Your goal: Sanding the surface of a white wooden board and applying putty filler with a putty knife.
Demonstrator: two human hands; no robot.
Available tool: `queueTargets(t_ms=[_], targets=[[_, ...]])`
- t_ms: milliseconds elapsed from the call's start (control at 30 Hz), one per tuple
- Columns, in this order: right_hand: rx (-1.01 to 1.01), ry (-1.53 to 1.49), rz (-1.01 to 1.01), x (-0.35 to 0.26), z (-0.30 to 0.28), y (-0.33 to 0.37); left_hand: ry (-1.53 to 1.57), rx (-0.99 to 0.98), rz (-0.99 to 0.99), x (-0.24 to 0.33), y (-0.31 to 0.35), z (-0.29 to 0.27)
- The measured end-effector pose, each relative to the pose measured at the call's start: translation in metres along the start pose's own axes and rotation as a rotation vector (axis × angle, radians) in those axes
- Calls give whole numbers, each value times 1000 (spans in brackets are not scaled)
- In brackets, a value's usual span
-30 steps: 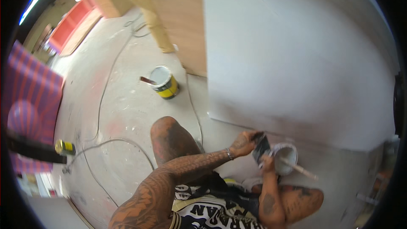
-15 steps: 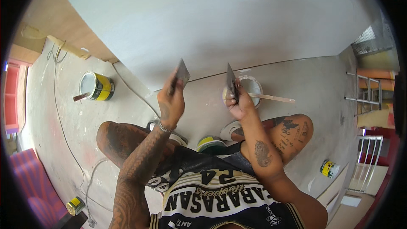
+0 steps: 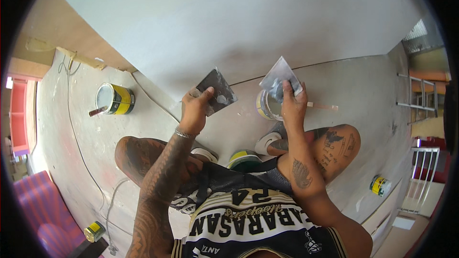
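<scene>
My left hand (image 3: 195, 112) grips a dark, square putty knife (image 3: 219, 88) smeared with pale filler, its flat face turned toward me. My right hand (image 3: 294, 105) holds a lighter putty knife (image 3: 278, 72), also flat-faced, with whitish paste on it and the thumb pressed on its surface. Both blades are raised, apart from each other, in front of a large white panel (image 3: 229, 19). Below and behind my right hand stands an open bucket (image 3: 266, 106) of pale material, partly hidden by that hand. A wooden stick (image 3: 324, 107) reaches out to the bucket's right.
An open yellow and black can (image 3: 123, 100) with a brush stands at left. Another can (image 3: 244, 158) sits between my legs. Cables (image 3: 76, 143) cross the floor at left. Smaller cans (image 3: 380, 185) stand farther out. A ladder (image 3: 417, 98) is at far right, a striped purple cover (image 3: 43, 210) lower left.
Both putty knives have turned from nearly edge-on to showing their flat faces. My right hand has moved right and covers more of the bucket. The whole view has shifted slightly.
</scene>
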State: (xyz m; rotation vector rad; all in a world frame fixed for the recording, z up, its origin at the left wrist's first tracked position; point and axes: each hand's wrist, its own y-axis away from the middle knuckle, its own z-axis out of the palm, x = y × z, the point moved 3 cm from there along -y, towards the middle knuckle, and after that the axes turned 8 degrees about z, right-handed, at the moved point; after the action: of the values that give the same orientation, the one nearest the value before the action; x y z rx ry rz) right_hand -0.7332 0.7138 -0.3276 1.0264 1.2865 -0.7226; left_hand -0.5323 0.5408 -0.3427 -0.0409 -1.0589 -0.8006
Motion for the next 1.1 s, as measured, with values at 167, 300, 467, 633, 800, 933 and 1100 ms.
queueTargets(t_ms=[167,300,467,633,800,933,1100], targets=[[-367,511,-209,10,44,59,-794,-74,376,-18,23,31],[-583,510,-252,10,46,80,-177,97,147,-12,-7,-8],[-186,353,-470,-29,25,65,455,137,-276,9,-11,-30],[-454,419,-966,-38,48,104,410,80,-541,-26,17,-3],[-306,672,-152,70,30,12,-340,-277,-664,-27,42,28],[-127,406,16,27,15,0,-242,119,-372,-19,23,-7],[-38,437,-658,-50,14,62,-704,115,187,0,-1,2]])
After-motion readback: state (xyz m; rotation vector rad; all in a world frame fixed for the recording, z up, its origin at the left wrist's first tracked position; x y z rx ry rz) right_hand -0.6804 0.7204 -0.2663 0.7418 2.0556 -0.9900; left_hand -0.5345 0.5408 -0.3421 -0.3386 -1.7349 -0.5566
